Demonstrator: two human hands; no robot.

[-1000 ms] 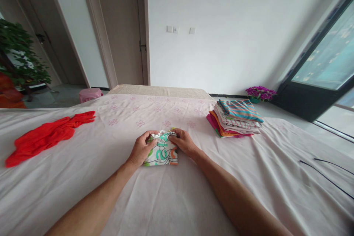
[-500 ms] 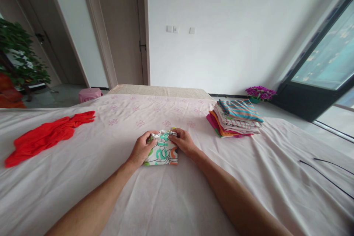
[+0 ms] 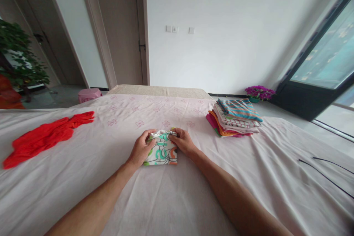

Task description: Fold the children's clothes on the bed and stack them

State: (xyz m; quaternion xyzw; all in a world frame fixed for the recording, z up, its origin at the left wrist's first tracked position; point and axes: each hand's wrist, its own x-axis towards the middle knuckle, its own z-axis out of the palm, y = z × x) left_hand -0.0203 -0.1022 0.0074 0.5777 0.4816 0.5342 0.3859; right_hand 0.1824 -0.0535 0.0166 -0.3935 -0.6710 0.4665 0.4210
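A small folded garment [image 3: 162, 151], white with green, teal and orange print, lies on the pale bedsheet [image 3: 166, 202] in front of me. My left hand [image 3: 142, 148] grips its upper left edge, thumb on top and fingers behind. At the upper right edge, my right hand [image 3: 184, 142] pinches the cloth the same way. The fingertips under the fabric are hidden. To the right stands a stack of folded clothes [image 3: 235, 120], topped by a blue and orange striped piece. Over on the left lies a crumpled red garment [image 3: 49, 136].
Two thin black cords [image 3: 323, 177] lie on the sheet at the right. Beyond the bed are a pink stool [image 3: 90, 95], a leafy plant [image 3: 20, 53] and a pot of purple flowers [image 3: 260, 92]. A white wall [image 3: 215, 55] rises behind.
Almost nothing differs. Both hands keep their hold at the garment's top corners, and the view has shifted very slightly.
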